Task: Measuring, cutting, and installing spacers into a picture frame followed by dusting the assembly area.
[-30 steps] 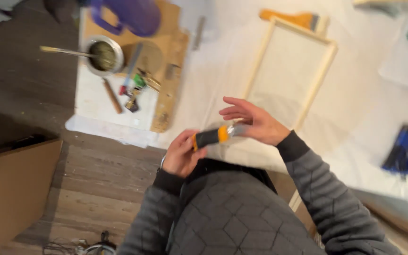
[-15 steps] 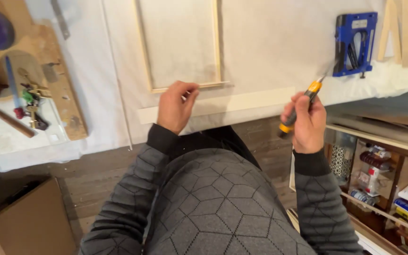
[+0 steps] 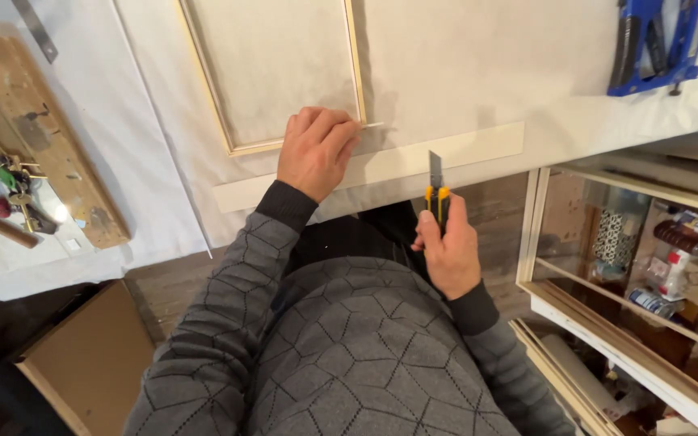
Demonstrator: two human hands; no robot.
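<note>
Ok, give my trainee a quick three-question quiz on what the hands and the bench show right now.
1. True or false: the right hand holds a knife with its blade out.
2. What does the left hand pinch? A) a thin stick B) a brush C) a clamp
3. Fill in: the blue tool lies at the bench's far ____ corner.

Key: 1 true; 2 A; 3 right. The left hand rests by the frame, on the pale sheet.
</note>
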